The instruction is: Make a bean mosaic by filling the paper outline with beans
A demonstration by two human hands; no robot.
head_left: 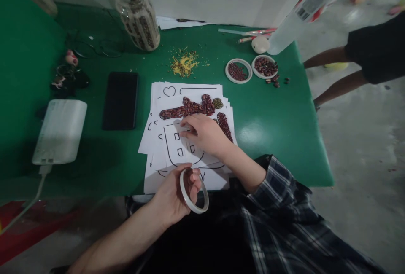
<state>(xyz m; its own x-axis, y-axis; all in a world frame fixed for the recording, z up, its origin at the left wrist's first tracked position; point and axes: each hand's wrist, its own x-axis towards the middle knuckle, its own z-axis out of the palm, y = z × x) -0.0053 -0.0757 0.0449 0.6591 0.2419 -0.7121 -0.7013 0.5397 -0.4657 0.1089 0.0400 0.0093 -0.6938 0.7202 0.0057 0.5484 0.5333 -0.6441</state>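
Note:
My left hand (172,194) grips a white-rimmed round lid (207,202), tilted up near the front edge of the table; fingers show inside its rim. My right hand (205,132) is over the top sheet of paper (155,139), thumb and fingers drawn together; anything between them is too small to make out. Black outlines are drawn on this sheet. Dark red beans (172,113) fill a shape along its upper part, and smaller reddish beans (224,124) fill another at the right. A round patch of green beans (217,103) lies between these shapes. The hand hides part of the drawing.
Two bean-filled lids (238,81) (265,76) stand back right, near a plastic bottle (294,21) and straws (256,33). Yellow grains (185,63) are scattered beside a glass jar (141,21). A dark phone (120,101) and power bank (60,130) lie left. Another person's legs (341,71) are at right.

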